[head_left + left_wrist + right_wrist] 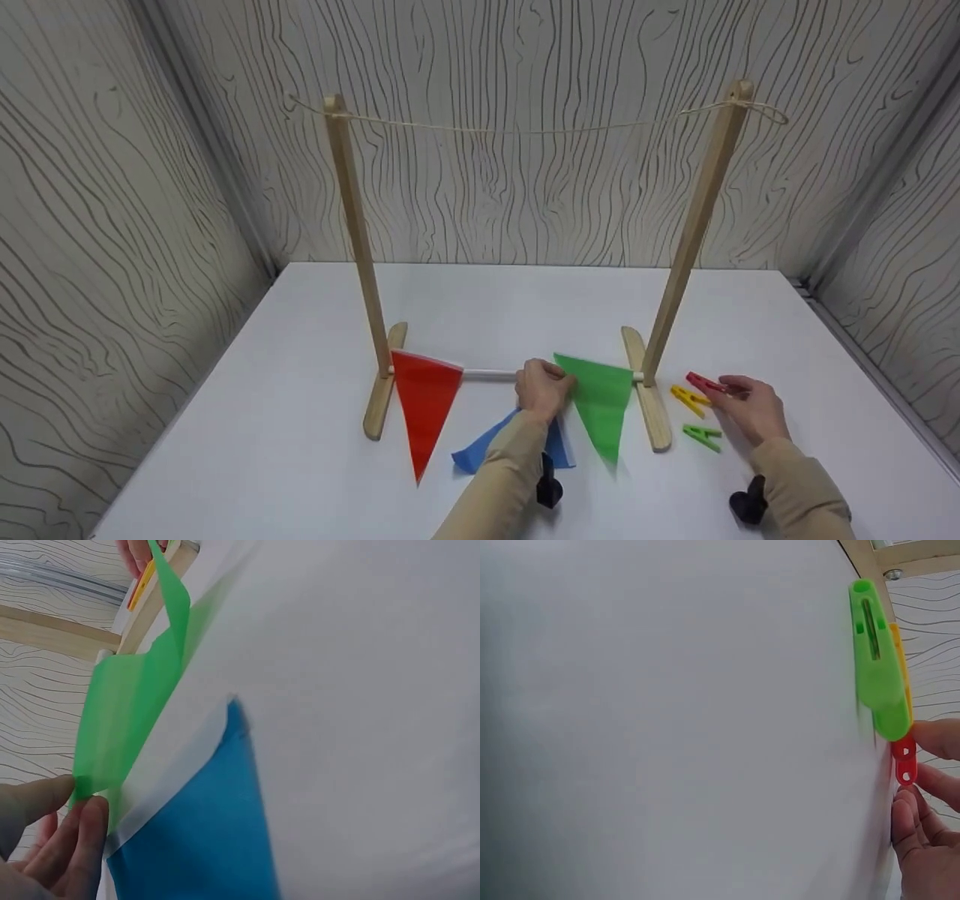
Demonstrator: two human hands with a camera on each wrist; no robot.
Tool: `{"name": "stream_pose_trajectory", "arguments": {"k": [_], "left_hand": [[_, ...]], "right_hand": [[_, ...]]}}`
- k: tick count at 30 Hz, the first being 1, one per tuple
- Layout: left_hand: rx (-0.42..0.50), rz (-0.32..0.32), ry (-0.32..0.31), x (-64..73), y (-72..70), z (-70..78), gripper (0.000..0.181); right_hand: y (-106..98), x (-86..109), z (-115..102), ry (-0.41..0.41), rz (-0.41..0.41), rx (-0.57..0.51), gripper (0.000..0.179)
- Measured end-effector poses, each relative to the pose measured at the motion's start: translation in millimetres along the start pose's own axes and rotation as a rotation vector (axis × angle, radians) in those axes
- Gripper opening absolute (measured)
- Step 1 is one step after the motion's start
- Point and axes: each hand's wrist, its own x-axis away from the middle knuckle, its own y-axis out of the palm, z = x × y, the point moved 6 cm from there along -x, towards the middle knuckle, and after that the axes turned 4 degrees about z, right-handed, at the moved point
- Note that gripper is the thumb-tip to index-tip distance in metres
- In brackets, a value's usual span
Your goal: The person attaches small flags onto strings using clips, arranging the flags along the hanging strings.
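The green pennant [604, 397], left of the right wooden post [694, 232], is pinched by the left hand [543, 388]; the red clothespin [703, 382], right of that post, is pinched by the right hand [752, 411].

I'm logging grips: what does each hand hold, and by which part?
Left hand: green flag, near its upper left corner. Right hand: red clothespin, by one end.

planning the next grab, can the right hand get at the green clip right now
Probably yes: the green clip lies near the right hand and nothing blocks the way. But that hand pinches the red clip, so it may need to release it first.
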Motion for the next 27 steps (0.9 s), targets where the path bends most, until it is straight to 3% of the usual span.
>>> {"name": "stream_pose_trajectory", "arguments": {"k": [9,18,27], "left_hand": [[0.079,-0.036,-0.039,-2.4,-1.8,2.9,0.007],[0.327,-0.193,-0.061,1.8,-0.6,7.2,0.023],[0.377,-0.249,-0.043,2.6,-1.9,11.2,0.024]], "right_hand": [[-2,0.9,-4,-0.010,-0.006,0.023,0.059],[2,0.4,-10,-0.022,-0.005,0.036,0.045],[5,2.5,-11,-0.011,0.000,0.044,0.045]]}}
